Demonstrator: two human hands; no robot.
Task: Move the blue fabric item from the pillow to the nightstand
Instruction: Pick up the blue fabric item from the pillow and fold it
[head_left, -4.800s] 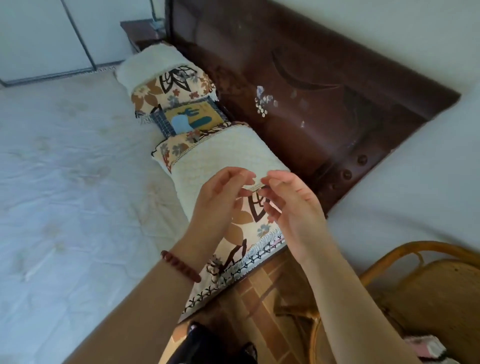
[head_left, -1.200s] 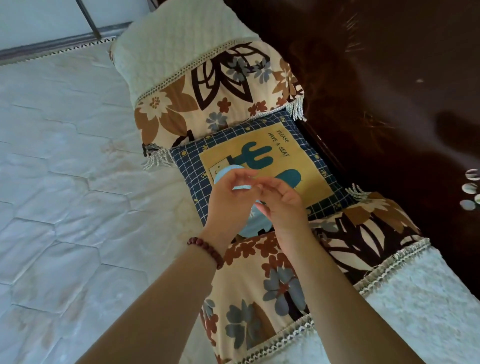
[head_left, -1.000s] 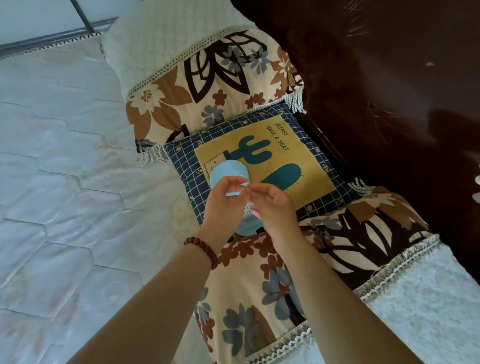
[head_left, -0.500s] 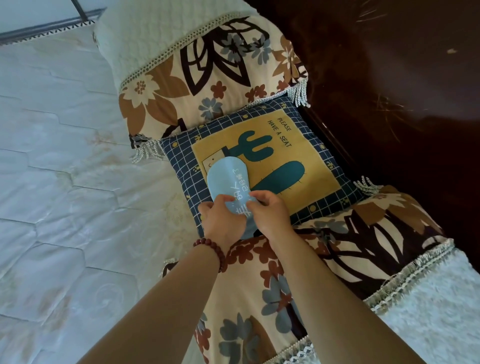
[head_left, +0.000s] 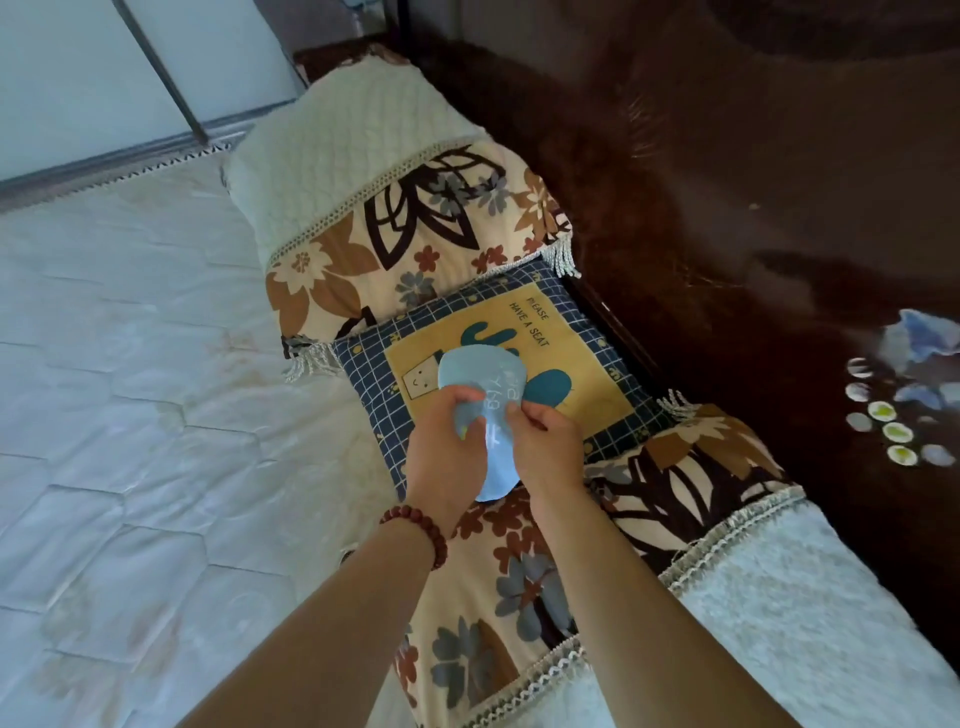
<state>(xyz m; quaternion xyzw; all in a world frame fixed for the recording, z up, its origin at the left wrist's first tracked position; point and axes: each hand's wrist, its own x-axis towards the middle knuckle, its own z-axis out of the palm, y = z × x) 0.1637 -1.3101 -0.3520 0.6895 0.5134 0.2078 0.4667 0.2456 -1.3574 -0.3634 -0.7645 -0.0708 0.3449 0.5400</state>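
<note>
A light blue fabric item (head_left: 485, 384), insole-shaped with pale writing on it, is over the small cushion (head_left: 587, 358) with the navy grid border and yellow cactus panel. My left hand (head_left: 444, 452), with a bead bracelet at the wrist, pinches its left edge. My right hand (head_left: 545, 447) grips its right edge. Both hands bunch the fabric in the middle, and its lower end hangs between them. A dark wooden nightstand (head_left: 332, 52) shows at the far end of the bed, mostly hidden behind the far pillow.
Two long floral pillows (head_left: 415, 218) with cream quilted ends lie either side of the cushion, along a dark glossy headboard (head_left: 727, 182) with shell inlay (head_left: 893, 415). The white quilted mattress (head_left: 130, 389) spreads to the left. White wardrobe doors (head_left: 104, 67) stand beyond.
Both hands have closed on the blue fabric item and gathered it, lifting it off the cushion. The view has pulled back and tilted up, so the far pillow and nightstand corner show.
</note>
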